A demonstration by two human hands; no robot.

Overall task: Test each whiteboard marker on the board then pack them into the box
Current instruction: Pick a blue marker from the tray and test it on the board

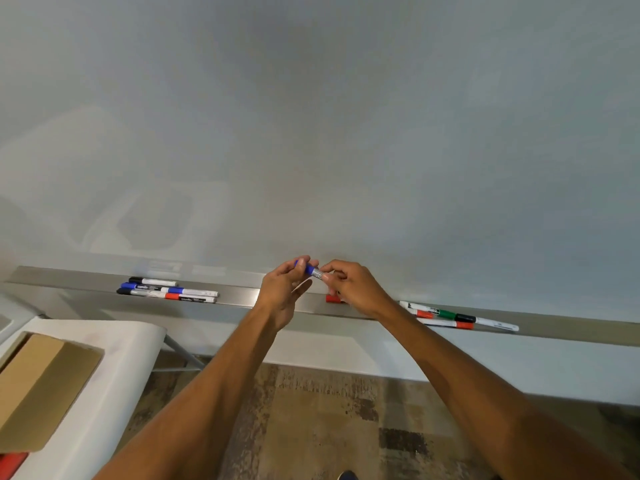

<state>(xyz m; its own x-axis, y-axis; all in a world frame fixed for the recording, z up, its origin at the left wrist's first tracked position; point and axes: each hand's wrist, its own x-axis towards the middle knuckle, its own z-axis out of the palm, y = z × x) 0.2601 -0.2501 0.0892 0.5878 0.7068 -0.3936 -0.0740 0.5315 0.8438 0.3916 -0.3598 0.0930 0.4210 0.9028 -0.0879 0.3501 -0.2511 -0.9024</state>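
Note:
A blue-capped marker (313, 270) is held level between both hands, just above the metal tray (239, 293) of the whiteboard (346, 116). My left hand (285, 292) pinches its blue cap end. My right hand (353, 284) pinches the barrel end. Several markers (168, 291) with black, blue and red caps lie on the tray's left part. Several more markers (450, 315) in red, green and black lie on its right part. A red piece (333, 298) on the tray shows below my right hand. The cardboard box (38, 382) sits at lower left.
The box rests on a white table (114, 368) with grey legs at the left. A red object (12, 462) lies at the table's near edge. Below the board is patterned brown carpet (329, 427). A shoe tip (347, 475) shows at the bottom.

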